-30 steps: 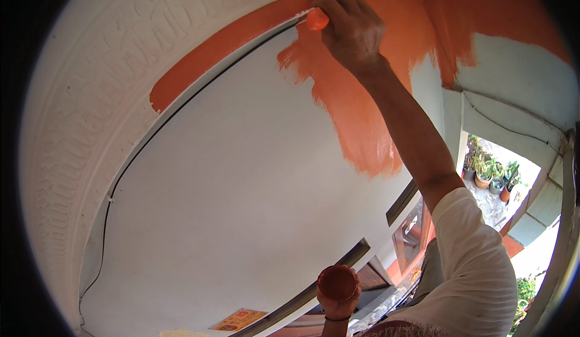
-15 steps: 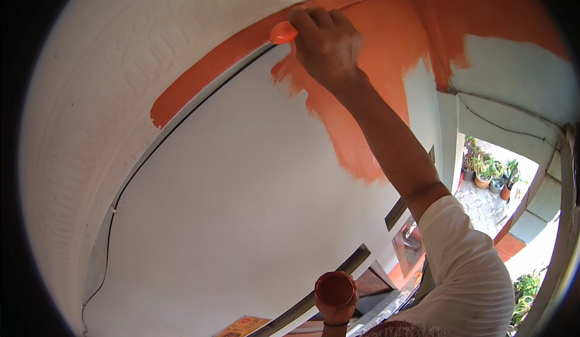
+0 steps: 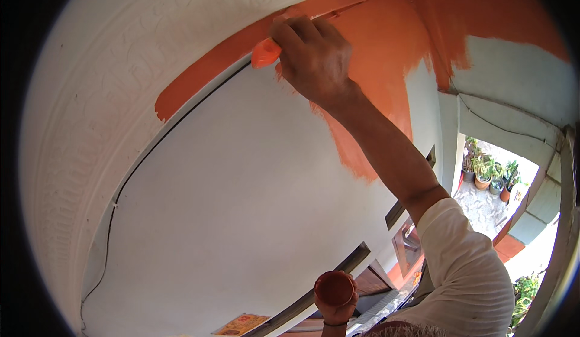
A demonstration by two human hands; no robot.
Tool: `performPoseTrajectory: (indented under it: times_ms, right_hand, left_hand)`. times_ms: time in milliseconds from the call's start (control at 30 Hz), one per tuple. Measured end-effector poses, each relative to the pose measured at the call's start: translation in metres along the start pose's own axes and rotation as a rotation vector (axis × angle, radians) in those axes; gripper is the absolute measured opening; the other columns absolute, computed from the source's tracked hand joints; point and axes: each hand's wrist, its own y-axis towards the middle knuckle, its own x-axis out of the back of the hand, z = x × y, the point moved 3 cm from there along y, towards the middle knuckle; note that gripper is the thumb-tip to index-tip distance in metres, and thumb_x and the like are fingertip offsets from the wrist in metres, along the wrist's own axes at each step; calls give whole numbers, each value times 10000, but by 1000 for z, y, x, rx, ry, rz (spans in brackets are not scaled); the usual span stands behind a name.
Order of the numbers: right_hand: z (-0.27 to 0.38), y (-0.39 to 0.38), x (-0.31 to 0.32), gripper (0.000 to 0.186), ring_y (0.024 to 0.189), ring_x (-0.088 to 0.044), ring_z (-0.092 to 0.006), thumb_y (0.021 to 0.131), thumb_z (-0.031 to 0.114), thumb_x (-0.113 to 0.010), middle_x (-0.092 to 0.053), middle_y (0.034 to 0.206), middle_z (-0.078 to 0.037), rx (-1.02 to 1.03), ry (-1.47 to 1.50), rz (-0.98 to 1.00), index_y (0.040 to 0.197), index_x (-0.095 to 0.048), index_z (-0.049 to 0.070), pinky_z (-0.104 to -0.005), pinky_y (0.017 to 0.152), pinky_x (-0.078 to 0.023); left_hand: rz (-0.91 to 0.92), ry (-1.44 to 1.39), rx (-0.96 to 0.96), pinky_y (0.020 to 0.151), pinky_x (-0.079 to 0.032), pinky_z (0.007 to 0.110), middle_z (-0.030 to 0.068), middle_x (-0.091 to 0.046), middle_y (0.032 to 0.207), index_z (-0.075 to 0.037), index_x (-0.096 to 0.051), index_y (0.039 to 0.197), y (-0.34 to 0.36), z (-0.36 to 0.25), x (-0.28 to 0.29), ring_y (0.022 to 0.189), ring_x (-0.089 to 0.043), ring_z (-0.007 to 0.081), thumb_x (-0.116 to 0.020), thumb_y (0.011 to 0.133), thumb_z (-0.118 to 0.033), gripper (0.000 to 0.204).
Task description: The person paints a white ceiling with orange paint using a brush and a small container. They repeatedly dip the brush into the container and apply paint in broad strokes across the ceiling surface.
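My right hand (image 3: 317, 62) reaches up to the top of the wall, its fingers wrapped round a paintbrush. The orange, rounded handle end (image 3: 266, 53) of the brush sticks out to the left; its bristles are hidden behind the hand. Fresh orange paint (image 3: 380, 47) covers part of the white wall (image 3: 229, 204) around and right of this hand, with ragged lower edges. Low in front of me, my left hand (image 3: 335, 313) grips a small reddish-brown paint cup (image 3: 334, 288), whose opening faces up.
A black cable (image 3: 169, 128) runs along the wall's upper edge below an orange band (image 3: 193, 92). Above it is a white moulded cornice (image 3: 121, 77). Dark wooden strips (image 3: 314, 288) and a yellow-orange sign (image 3: 240, 325) are low on the wall. Potted plants (image 3: 489, 171) stand outside at right.
My right hand has moved left and slightly down along the wall's upper edge with the paintbrush. My left hand and the paint cup have stayed put.
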Motion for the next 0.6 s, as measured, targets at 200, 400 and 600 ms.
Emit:
performPoseTrajectory:
  times_ms: [200,400,600]
  right_hand:
    - [23,2,41,202,741,-686,-168,868,-81,-740,-778,970,-52,-112,707,-138,995,-714,74,-280,586,-531]
    - [-19,-14,44,150,795,-689,-134,930,-49,-755,-757,959,-71,-759,1249,-25,1057,-720,22,-288,651,-531]
    - [-101,-41,-4,166,788,-672,-137,915,-29,-768,-737,920,-61,-1028,1250,-100,1070,-724,10,-293,645,-507]
  left_hand:
    - [-9,75,-30,943,-625,456,199,-582,1344,-10,-539,1432,-6,3,-1,1245,-529,323,-730,915,-637,835]
    - [18,90,-39,941,-626,450,196,-581,1343,-14,-552,1416,-4,4,7,1222,-544,319,-731,911,-644,828]
    - [7,-93,-46,882,-626,526,205,-601,1386,-44,-549,1460,-10,6,19,1286,-596,392,-665,920,-648,818]
